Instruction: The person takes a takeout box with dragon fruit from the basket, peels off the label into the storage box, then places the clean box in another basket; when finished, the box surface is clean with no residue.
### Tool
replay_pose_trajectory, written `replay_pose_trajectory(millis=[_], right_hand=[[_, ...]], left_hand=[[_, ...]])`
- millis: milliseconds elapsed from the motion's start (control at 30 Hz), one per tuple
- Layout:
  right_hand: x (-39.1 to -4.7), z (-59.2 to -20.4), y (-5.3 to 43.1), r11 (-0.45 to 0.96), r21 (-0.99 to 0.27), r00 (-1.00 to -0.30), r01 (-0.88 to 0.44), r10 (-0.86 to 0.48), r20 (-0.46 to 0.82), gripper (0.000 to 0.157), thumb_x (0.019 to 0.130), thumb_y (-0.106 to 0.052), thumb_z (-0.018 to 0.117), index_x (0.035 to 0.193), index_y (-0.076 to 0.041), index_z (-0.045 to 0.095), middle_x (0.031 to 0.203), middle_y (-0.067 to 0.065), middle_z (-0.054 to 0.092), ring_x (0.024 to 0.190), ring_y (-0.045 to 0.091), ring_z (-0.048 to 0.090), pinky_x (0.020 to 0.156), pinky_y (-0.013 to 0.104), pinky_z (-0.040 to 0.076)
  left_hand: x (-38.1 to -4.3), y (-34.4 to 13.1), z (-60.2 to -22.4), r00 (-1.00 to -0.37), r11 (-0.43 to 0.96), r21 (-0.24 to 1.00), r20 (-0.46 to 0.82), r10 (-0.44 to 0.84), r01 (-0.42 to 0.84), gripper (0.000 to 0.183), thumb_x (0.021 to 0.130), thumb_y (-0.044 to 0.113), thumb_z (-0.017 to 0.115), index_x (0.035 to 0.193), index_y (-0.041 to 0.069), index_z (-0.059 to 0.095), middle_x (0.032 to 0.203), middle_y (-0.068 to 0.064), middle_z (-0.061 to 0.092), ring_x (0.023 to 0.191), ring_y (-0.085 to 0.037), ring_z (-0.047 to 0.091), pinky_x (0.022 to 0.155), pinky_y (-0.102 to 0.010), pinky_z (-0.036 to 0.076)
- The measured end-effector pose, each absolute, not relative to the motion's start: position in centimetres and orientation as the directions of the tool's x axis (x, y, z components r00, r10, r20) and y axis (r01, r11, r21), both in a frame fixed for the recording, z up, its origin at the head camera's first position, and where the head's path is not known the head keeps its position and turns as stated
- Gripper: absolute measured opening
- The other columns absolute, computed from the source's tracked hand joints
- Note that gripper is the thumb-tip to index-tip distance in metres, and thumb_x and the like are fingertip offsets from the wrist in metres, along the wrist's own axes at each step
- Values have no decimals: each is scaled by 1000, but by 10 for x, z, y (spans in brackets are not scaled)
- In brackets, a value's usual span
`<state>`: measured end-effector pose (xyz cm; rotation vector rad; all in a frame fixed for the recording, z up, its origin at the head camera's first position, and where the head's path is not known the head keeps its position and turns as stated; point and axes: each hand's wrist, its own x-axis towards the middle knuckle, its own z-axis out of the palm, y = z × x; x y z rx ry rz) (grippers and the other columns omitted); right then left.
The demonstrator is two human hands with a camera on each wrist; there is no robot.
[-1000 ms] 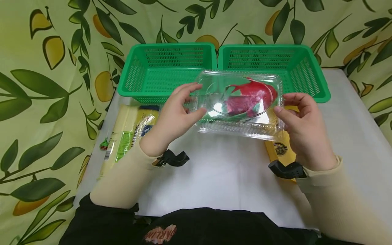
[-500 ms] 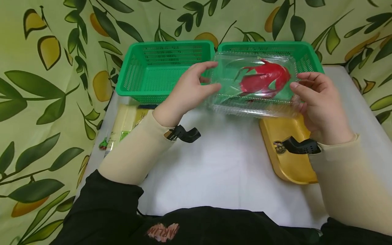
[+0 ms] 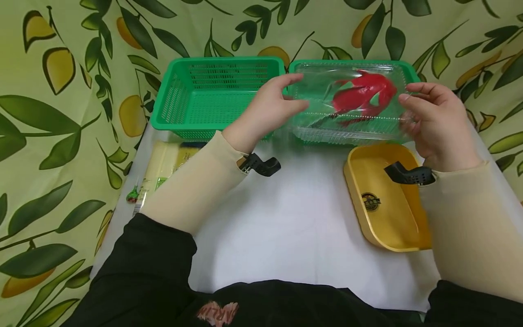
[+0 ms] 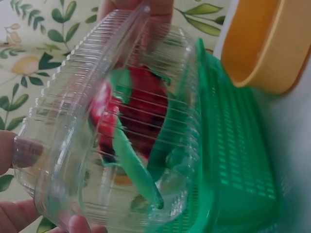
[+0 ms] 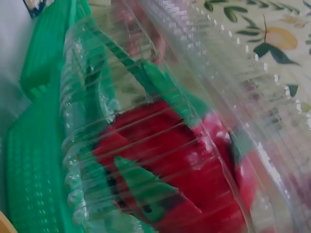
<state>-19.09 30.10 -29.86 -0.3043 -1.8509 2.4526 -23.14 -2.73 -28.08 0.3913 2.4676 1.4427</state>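
Note:
A clear plastic clamshell box hangs over the right green basket, its lid closed. Inside lies a red dragon fruit with green-tipped scales, plainly visible through the ribbed wall in the left wrist view. My left hand grips the box's left end, thumb and fingers on opposite sides of its rim. At the right end my right hand pinches the edge between thumb and fingers. The box overlaps most of the basket's opening in the head view.
Beside it stands a second green basket. A yellow tray sits at the front right, under my right forearm. Packaged goods lie at the left, partly behind my left sleeve, near a small green-and-red item.
Both hands have carried the clamshell box back and to the right, from in front of the baskets to over the right one. The yellow tray has come into fuller view.

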Motion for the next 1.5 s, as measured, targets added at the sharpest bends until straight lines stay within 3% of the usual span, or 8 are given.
replay_pose_trajectory(millis=[233,467,667,967,1133,1300,1367,1500], right_hand=[[-213,-291,313,-344,-933,-972,108,160,-171,20,103,-1,75,121,-7,68,102,1,56,57,20,38,57,26,48],[-234,-289,322,-373,-919,-969,131,145,-198,14,105,1,71,117,-5,67,118,-1,50,54,20,30,55,26,41],[-250,-292,330,-346,-916,-956,203,134,-262,11,106,-5,71,117,-8,68,129,-6,45,57,21,32,55,26,42],[-269,-299,343,-287,-901,-916,326,140,-376,7,107,-13,72,114,-15,71,116,-6,54,60,21,46,56,29,43],[-276,-303,352,-215,-874,-880,435,103,-463,10,109,-18,71,118,-20,69,120,-9,50,71,18,48,62,27,47],[-286,-308,361,-102,-822,-826,560,3,-563,14,109,-21,70,123,-24,67,131,-14,44,87,18,53,75,27,56],[-290,-310,364,-49,-806,-807,590,-42,-589,17,110,-24,68,127,-26,64,134,-16,45,99,18,54,100,28,59],[-295,-315,365,65,-793,-789,606,-75,-610,23,112,-34,63,133,-32,53,134,-16,46,118,21,52,136,46,25]], left_hand=[[-251,-9,-282,-932,495,863,-97,350,96,74,107,32,72,173,25,40,175,14,41,136,-10,62,109,-25,50],[-267,6,-278,-939,573,815,-124,321,89,75,108,38,70,174,26,37,175,18,40,161,0,34,124,-20,37],[-277,16,-280,-941,588,805,-134,312,81,76,108,39,70,175,27,35,177,17,37,160,-1,34,122,-19,38],[-294,36,-287,-921,682,728,-217,325,69,75,113,39,62,177,24,26,181,14,31,160,-4,37,125,-21,38],[-301,46,-292,-905,731,678,-261,336,76,72,115,36,58,178,24,26,182,13,30,114,-7,60,111,-21,44],[-305,50,-301,-903,754,652,-273,331,79,68,116,29,56,177,22,28,182,11,30,72,-8,47,86,-24,46],[-308,51,-306,-903,761,642,-271,333,88,67,116,27,56,177,22,29,181,10,32,67,-8,44,79,-24,46],[-311,56,-314,-901,781,614,-266,341,114,64,116,24,56,176,24,32,179,7,37,58,-9,37,67,-23,44]])
